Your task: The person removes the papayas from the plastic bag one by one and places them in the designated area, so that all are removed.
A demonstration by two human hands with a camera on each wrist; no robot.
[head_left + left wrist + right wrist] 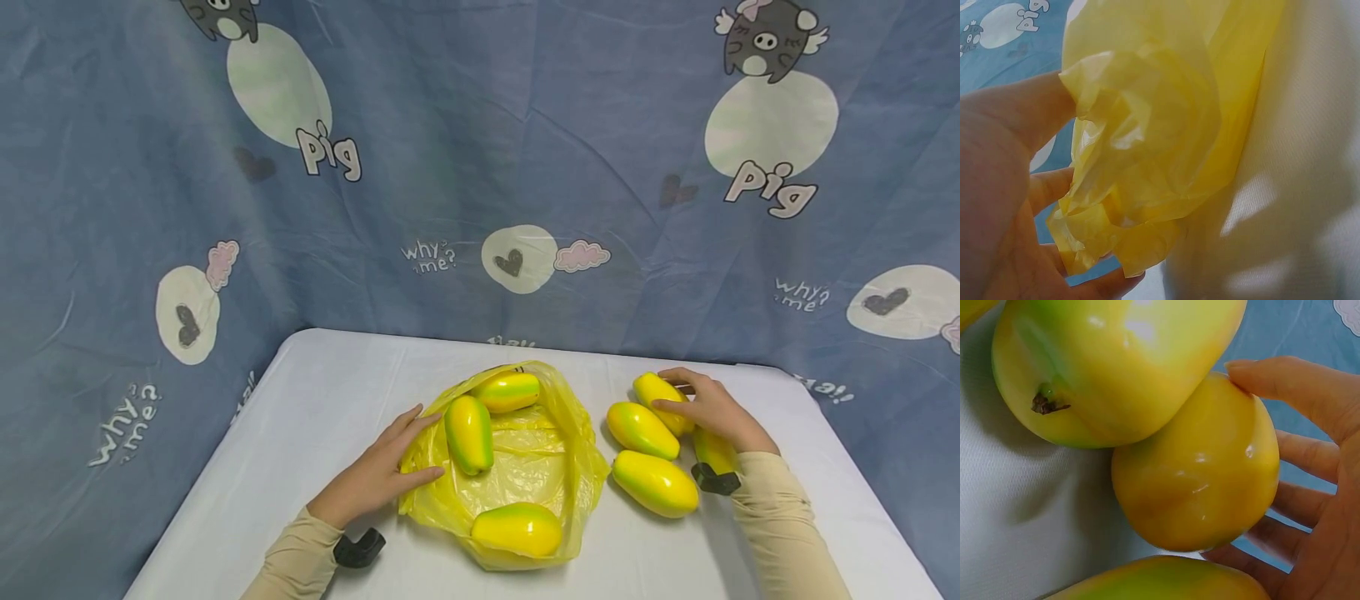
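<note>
To the right of the yellow bag (pixel 583 454), at the level of its far half, lies the yellow-green fruit (pixel 652 389) which the right hand (pixel 712 410) holds. Its long axis is diagonal: one end points away from the person and a little toward the bag, and the other, a round yellow end, points back toward the wrist. The thumb lies on one side of it and the curved fingers on the opposite side, so the hand is open only as wide as the fruit. Between this fruit and the bag is a second fruit (pixel 642 431), almost parallel; its dark stem stub (pixel 1049 403) faces the wrist. A third fruit (pixel 655 484), also slanted, is just beside the bag's right edge, and a fourth fruit (pixel 715 451), farther from the bag, is partly hidden under the right wrist. At the bag's left edge, the left hand (pixel 378 473) touches the thin plastic with fingers spread and quite straight, and the thumb is well apart from them. Inside the bag, the left fruit (pixel 469 435) points nearly toward the person, while the far fruit (pixel 508 392) and the near fruit (pixel 517 530) lie crosswise.
</note>
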